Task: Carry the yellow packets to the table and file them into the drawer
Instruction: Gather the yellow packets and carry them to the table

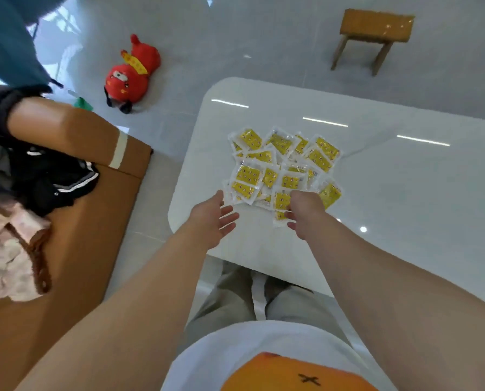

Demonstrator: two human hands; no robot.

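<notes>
**Desk:** Where are the yellow packets [283,167] seen?

**Caption:** They are pictured spread in a loose, overlapping heap on the glossy white table [404,193], toward its near-left corner. Each is sealed in a clear wrapper.

**Desk:** How is the left hand [213,221] held?

**Caption:** It is shown stretched out above the table's near edge, palm turned inward, fingers straight and spread. It is placed just beside the heap's near-left edge, and nothing is held in it.

**Desk:** And the right hand [306,215]?

**Caption:** It is seen back-up over the nearest packets, fingers curled downward. Whether a packet is pinched or merely touched cannot be told.

**Desk:** What else is framed?

**Caption:** A red plush toy [131,74] is seen lying on the grey floor beyond the table's left corner. A wooden stool [375,29] is stood well apart at far right. A brown sofa [89,221] is seen at left, with a black striped garment [52,182] heaped on it.
</notes>
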